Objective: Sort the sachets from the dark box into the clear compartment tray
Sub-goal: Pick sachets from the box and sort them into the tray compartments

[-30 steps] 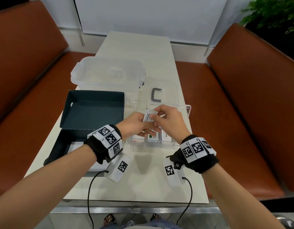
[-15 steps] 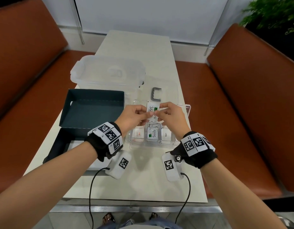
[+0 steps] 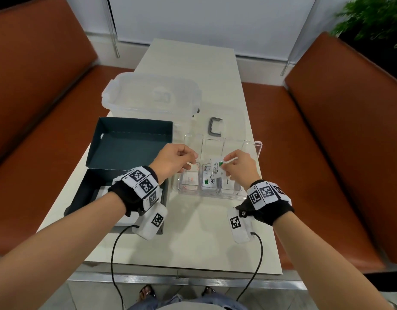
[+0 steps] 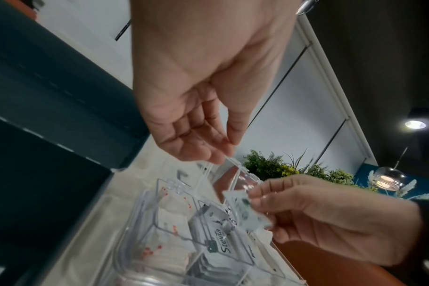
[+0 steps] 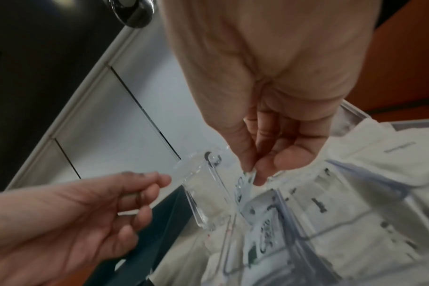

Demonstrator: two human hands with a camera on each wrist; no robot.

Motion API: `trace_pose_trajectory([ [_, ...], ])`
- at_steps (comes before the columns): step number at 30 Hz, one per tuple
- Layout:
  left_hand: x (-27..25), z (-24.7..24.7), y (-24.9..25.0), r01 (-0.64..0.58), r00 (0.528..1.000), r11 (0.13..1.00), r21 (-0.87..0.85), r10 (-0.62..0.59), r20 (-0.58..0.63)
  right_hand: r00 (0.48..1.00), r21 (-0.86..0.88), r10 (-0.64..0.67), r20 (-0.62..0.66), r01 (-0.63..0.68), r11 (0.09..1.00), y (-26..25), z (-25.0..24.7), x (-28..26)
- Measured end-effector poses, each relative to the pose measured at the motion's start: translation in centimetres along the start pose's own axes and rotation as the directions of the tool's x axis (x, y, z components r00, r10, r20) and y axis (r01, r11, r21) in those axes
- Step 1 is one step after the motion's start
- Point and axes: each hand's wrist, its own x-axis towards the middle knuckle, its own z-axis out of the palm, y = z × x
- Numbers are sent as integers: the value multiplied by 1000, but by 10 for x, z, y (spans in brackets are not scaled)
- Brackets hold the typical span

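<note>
My right hand (image 3: 224,163) pinches a white Stevia sachet (image 3: 216,168) by its top edge, just above the middle front compartment of the clear tray (image 3: 258,148). The same sachet (image 4: 245,209) hangs from the right hand (image 4: 255,195) in the left wrist view. My left hand (image 3: 193,159) hovers over the tray's left side, fingers loosely curled and holding nothing. The front compartments hold red-printed sachets (image 3: 189,179), Stevia sachets (image 3: 210,181) and other white sachets (image 3: 228,182). The dark box (image 3: 85,193) lies to the left, its lid (image 3: 130,148) standing open.
A clear lidded storage bin (image 3: 150,95) stands behind the dark box. A grey U-shaped handle (image 3: 215,128) lies just beyond the tray. Brown benches (image 3: 327,153) flank the narrow white table (image 3: 193,231).
Both hands held the sachet before. The left hand has let go and drawn away to the left. The right hand alone holds it, lower over the tray.
</note>
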Motion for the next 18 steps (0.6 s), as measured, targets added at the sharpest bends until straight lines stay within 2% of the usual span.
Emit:
trace_pose_trajectory([
  [5, -3, -9, 0, -1, 1000, 1000, 13, 1, -21, 996, -152, 43, 77, -31, 988, 8, 14, 2],
  [11, -8, -11, -1, 20, 999, 1000, 2, -20, -36, 998, -211, 20, 57, -8, 977, 8, 26, 2],
  [18, -14, -10, 0, 23, 999, 1000, -4, -23, -25, 997, -378, -38, 69, 61, 924, 8, 40, 2],
])
